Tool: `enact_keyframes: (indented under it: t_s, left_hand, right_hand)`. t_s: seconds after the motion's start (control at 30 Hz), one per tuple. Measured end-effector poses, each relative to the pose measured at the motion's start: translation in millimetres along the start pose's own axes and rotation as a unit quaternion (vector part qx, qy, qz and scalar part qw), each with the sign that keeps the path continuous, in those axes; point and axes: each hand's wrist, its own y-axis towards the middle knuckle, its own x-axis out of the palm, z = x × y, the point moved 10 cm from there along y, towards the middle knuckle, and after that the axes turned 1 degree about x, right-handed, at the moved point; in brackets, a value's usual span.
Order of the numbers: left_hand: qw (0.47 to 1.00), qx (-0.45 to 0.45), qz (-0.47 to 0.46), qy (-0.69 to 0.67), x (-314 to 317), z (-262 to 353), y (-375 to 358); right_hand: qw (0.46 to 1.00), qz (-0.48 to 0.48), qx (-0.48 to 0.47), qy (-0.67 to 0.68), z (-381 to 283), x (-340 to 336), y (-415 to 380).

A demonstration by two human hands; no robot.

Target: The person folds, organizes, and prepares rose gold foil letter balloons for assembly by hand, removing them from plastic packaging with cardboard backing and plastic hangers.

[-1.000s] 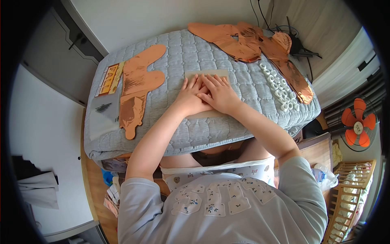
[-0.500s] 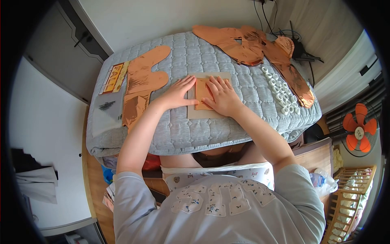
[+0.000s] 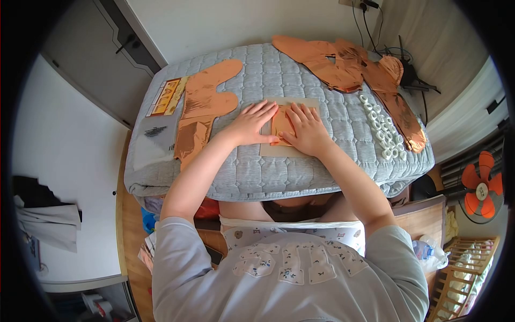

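Observation:
A folded copper-coloured foil piece [image 3: 281, 122] lies on a grey-beige board [image 3: 284, 151] on the quilted mattress. At its left edge rests my left hand [image 3: 255, 123], fingers spread and the thumb reaching toward the foil's lower corner. My right hand [image 3: 307, 130] lies flat over the foil's right side, fingers spread, covering part of it. Neither hand grips anything. To the left is a large unfolded foil shape [image 3: 201, 102]. Beside it are a printed card [image 3: 167, 97] and a clear plastic bag [image 3: 155, 140] with dark marks.
More copper foil [image 3: 332, 67] stretches across the mattress's [image 3: 257, 180] back right. Several white rings [image 3: 383, 129] lie near the right edge. Black cables and a device [image 3: 410, 75] are at the back right corner. An orange-bladed fan [image 3: 482, 189] stands at right.
The whole view has shifted, so the bed and its items appear farther right. Both hands remain on the foil and board, with little visible change in their pose.

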Motion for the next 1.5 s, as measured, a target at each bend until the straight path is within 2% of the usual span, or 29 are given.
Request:
enact_keyframes:
  t_s: [0.33, 0.4, 0.53, 0.8, 1.3, 1.5]
  left_hand:
    - [0.998, -0.006, -0.059, -0.035, -0.1, -2.5, 4.8]
    - [0.994, -0.047, -0.099, -0.009, 3.9, -9.1, 4.4]
    - [0.99, -0.059, -0.125, -0.023, 2.5, -9.4, 6.1]
    - [0.97, -0.103, -0.212, 0.066, -1.9, -6.0, 11.2]
    - [0.937, -0.155, -0.267, 0.164, -13.5, 4.0, 22.2]
    - [0.933, -0.166, -0.28, 0.156, -7.5, 0.6, 24.1]
  right_hand:
    - [1.0, -0.014, -0.007, -0.006, -1.9, -1.4, -2.0]
    - [1.0, -0.017, 0.002, -0.013, -1.1, -1.9, -2.7]
    - [1.0, -0.022, 0.005, -0.013, -0.7, -2.2, -2.2]
    - [0.999, -0.026, 0.003, -0.018, -1.7, -2.3, -2.6]
    - [1.0, -0.02, 0.005, -0.009, -1.1, -2.8, -3.2]
    - [1.0, -0.024, 0.007, -0.014, -1.0, -1.6, -2.3]
